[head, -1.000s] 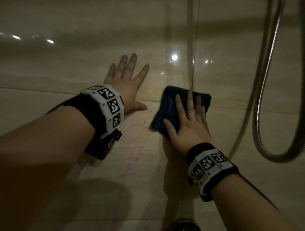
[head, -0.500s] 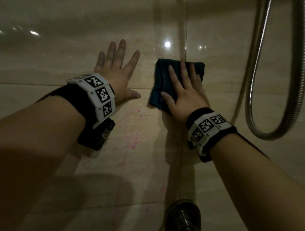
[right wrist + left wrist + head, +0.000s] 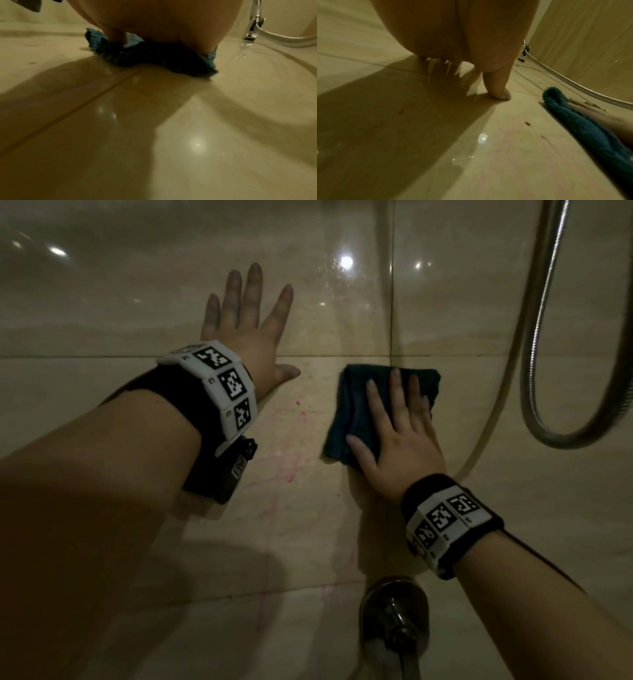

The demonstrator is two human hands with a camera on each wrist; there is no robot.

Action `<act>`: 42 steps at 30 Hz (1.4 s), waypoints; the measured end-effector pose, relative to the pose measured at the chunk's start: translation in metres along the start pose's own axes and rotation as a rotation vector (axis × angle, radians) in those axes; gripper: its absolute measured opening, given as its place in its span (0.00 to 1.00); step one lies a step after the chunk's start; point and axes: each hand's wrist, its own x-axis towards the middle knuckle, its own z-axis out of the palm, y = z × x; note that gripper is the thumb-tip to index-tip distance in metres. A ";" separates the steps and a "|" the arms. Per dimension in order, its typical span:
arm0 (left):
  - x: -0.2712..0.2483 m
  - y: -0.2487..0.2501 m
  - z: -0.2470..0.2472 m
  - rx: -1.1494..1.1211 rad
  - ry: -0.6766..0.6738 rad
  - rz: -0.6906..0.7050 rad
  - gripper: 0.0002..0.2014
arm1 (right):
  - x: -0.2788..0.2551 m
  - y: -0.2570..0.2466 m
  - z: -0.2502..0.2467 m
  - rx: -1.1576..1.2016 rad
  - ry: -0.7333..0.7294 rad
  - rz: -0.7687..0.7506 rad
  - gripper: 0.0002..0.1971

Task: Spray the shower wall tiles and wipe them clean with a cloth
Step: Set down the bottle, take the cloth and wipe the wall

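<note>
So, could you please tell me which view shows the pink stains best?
The head view: the pink stains spread across the tile between both hands. The left wrist view catches only some faint smears and red spots. In the right wrist view I cannot make them out.

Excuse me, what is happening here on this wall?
A person is wiping beige shower wall tiles. The right hand presses a dark blue cloth flat against the wall with straight fingers. The left hand lies open on the tiles beside it, holding nothing. Pink marks remain between the hands, not yet wiped. A metal shower hose hangs at the right.
</note>
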 end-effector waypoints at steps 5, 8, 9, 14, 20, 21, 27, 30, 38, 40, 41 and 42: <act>-0.007 0.000 0.008 -0.011 0.013 0.004 0.43 | -0.009 -0.001 0.008 -0.037 -0.050 -0.002 0.37; -0.008 0.000 0.008 -0.006 0.004 0.000 0.42 | 0.001 -0.007 0.001 -0.030 -0.055 0.028 0.37; -0.009 0.000 0.006 -0.004 0.001 -0.002 0.41 | 0.007 -0.011 -0.003 -0.019 -0.051 0.033 0.37; -0.016 -0.006 -0.001 -0.062 0.000 0.040 0.30 | 0.037 -0.029 -0.019 0.035 -0.003 0.036 0.37; -0.045 -0.025 0.005 -0.189 -0.056 0.050 0.28 | 0.041 -0.034 -0.019 0.022 0.052 0.010 0.36; -0.051 -0.029 0.006 -0.220 -0.054 0.023 0.28 | 0.038 -0.033 -0.017 0.012 0.055 -0.015 0.36; -0.075 -0.062 0.020 -0.156 -0.089 0.075 0.30 | 0.007 -0.018 0.005 -0.118 -0.001 -0.201 0.36; -0.081 -0.072 0.022 -0.131 -0.104 0.152 0.35 | -0.002 -0.012 0.011 -0.157 -0.018 -0.323 0.35; -0.081 -0.083 0.029 -0.193 -0.051 0.206 0.33 | 0.025 -0.034 -0.003 -0.140 0.015 -0.358 0.35; -0.080 -0.083 0.031 -0.195 -0.039 0.210 0.33 | 0.035 -0.044 -0.008 -0.143 0.024 -0.349 0.35; -0.080 -0.084 0.031 -0.186 -0.031 0.209 0.33 | 0.039 -0.048 -0.009 -0.141 0.040 -0.351 0.35; -0.080 -0.084 0.032 -0.183 -0.025 0.210 0.33 | 0.040 -0.050 -0.009 -0.141 0.055 -0.352 0.35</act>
